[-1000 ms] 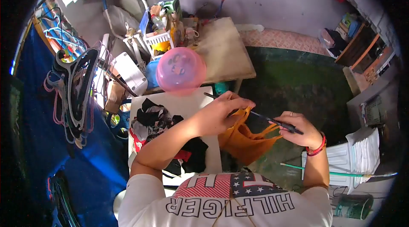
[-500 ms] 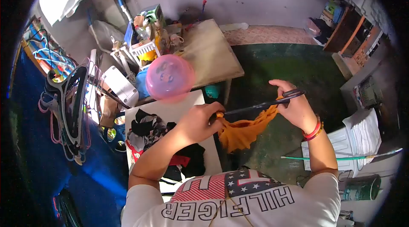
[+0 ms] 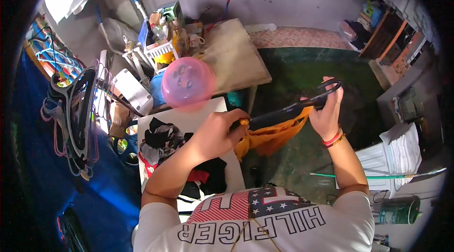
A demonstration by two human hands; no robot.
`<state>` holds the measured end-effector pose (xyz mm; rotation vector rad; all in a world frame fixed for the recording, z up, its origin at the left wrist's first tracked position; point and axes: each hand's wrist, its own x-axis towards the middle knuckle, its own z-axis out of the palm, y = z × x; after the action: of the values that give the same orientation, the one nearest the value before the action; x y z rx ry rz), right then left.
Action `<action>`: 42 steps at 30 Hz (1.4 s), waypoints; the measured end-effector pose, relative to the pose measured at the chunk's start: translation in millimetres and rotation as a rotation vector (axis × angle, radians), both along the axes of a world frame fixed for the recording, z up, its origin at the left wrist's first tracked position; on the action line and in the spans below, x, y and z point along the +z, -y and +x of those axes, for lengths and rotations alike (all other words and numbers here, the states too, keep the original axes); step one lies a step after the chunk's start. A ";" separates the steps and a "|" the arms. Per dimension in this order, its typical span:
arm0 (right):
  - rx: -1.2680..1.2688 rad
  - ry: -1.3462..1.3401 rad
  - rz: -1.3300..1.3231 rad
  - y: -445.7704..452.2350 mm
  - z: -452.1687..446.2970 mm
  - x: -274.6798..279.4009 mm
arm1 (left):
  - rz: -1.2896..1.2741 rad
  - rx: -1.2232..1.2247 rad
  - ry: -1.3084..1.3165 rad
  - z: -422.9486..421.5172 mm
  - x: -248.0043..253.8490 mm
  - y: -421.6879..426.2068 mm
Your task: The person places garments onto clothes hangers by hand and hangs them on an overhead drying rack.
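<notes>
My left hand (image 3: 220, 131) is closed on one end of an orange garment (image 3: 269, 141), its fingers pinching the cloth around the tip of a black clothes hanger (image 3: 279, 114). My right hand (image 3: 326, 117) grips the hanger near its other end, just below the hook, and the far edge of the garment touches that hand. The orange cloth hangs down from the hanger between both hands, above the dark green floor. How far the hanger sits inside the cloth is partly hidden by my fingers.
A pile of dark and red clothes (image 3: 163, 141) lies on a white table (image 3: 231, 171). Behind it, a pink basin (image 3: 188, 83) stands beside a wooden table (image 3: 241, 58). Several hangers (image 3: 78, 119) hang at the left. White plastic chairs (image 3: 402, 150) are at the right, near a green stick (image 3: 373, 176).
My right hand has risen slightly and turned, bringing the hanger's hook upward. The orange garment has shifted a little left, and my left hand keeps its pinch.
</notes>
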<state>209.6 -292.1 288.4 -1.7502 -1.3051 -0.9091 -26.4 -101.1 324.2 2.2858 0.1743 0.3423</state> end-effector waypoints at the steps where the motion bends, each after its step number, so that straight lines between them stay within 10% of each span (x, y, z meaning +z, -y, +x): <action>1: 0.069 -0.016 0.037 2.9 -0.2 -14.4 | -0.050 0.007 -0.044 0.3 -0.8 -2.7; 6: 0.261 -0.104 -0.173 27.2 -36.5 -27.1 | -0.112 0.157 -0.008 -5.0 -18.7 -21.8; 8: 0.369 -1.047 -0.394 40.3 -20.4 -46.2 | -0.122 0.200 0.061 -13.2 -19.0 -32.5; 11: 0.579 -2.105 0.126 69.3 39.1 -75.2 | -0.182 0.183 0.060 -32.5 -20.0 -43.4; 20: 0.000 -1.338 -0.059 71.8 26.2 11.1 | -0.029 0.091 0.089 -52.2 -42.2 -30.0; 24: -0.021 -0.582 -0.374 95.7 58.8 -14.5 | 0.041 0.125 0.189 -68.8 -64.8 -12.1; 25: -0.094 -0.962 -0.485 90.6 38.7 5.0 | 0.026 0.123 0.156 -70.6 -74.7 -7.1; 31: 0.145 -1.085 -0.662 61.7 -30.2 -16.7 | -0.062 0.113 0.076 -72.3 -118.3 29.5; 42: 0.020 -0.410 -0.769 58.6 -56.5 18.3 | -0.050 0.063 0.063 -89.7 -125.9 26.8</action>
<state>153.1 -350.6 306.7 -2.3222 -1.4787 0.0206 -116.1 -127.8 198.3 2.2202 0.2212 0.4374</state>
